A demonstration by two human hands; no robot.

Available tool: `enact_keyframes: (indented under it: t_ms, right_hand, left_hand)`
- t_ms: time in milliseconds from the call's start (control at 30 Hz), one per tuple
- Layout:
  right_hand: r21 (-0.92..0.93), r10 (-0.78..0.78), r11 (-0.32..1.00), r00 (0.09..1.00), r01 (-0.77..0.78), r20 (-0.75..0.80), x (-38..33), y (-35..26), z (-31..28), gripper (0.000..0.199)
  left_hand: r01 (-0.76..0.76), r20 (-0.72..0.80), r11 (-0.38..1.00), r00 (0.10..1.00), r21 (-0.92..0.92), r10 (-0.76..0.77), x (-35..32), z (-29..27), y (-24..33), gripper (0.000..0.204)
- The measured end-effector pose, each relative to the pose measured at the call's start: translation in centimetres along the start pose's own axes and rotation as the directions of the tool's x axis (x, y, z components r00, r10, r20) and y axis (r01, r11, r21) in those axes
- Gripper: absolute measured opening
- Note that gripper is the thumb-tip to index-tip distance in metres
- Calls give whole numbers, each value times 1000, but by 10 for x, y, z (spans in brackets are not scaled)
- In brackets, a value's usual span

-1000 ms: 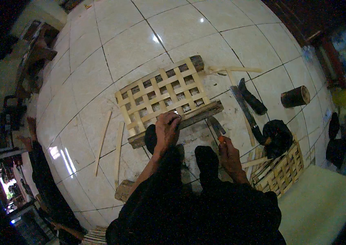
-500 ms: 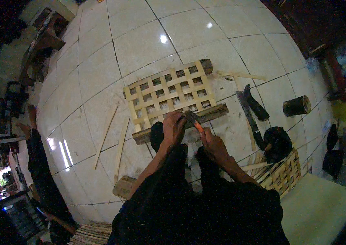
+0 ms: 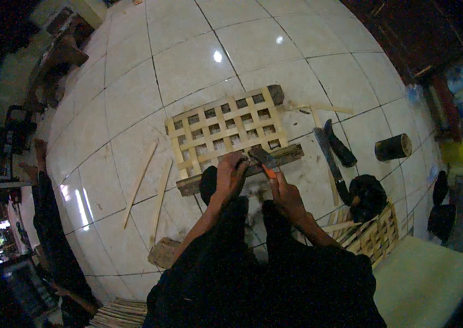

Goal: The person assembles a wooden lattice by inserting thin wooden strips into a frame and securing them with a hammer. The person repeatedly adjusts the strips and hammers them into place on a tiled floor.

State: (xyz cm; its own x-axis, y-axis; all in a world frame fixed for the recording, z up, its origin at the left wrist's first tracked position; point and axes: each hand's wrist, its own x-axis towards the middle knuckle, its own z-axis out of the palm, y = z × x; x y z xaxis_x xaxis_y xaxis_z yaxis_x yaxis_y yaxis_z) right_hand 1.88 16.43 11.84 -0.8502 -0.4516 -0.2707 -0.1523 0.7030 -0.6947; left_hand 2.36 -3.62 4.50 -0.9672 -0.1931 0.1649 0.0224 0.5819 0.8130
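Observation:
A woven lattice of pale flat strips (image 3: 224, 128) lies across two rough wooden bars. At its near edge, on the front wooden bar (image 3: 288, 153), my left hand (image 3: 230, 174) is closed, fingertips pinched together; anything between them is too small to make out. My right hand (image 3: 288, 195) grips a hammer (image 3: 267, 169) by its orange handle. The dark hammer head is tilted just right of my left fingertips, close above the bar.
Loose strips (image 3: 140, 185) lie left of the lattice. To the right are a long dark blade (image 3: 327, 152), a black sheath-like piece (image 3: 341, 146), a dark cylinder (image 3: 393, 147) and another woven panel (image 3: 382, 232). A wooden block (image 3: 163, 253) sits lower left; another person's legs (image 3: 56, 229) extend farther left.
The hammer head has shifted slightly down and right beside my left fingertips. My left hand stays at the bar's edge. The whole view has shifted a little.

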Motion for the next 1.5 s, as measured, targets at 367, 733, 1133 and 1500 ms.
enact_keyframes:
  t_ms: [367, 733, 1133, 1500]
  right_hand:
    - [-4, -274, 961, 955, 275, -113, -3, 11, 5, 38]
    - [51, -73, 996, 996, 76, -45, 0, -11, -2, 44]
    - [98, -303, 935, 911, 341, -281, -6, -20, 1, 43]
    - [-96, -74, 993, 997, 70, -39, 4, 30, 34, 25]
  left_hand:
    - [-104, 152, 955, 986, 276, 63, -22, -21, -4, 41]
    - [-196, 151, 945, 975, 262, 161, -18, -20, -14, 36]
    - [-406, 190, 820, 914, 404, 359, -20, -13, -35, 31]
    - [-215, 177, 920, 970, 327, 164, -16, -22, -14, 33]
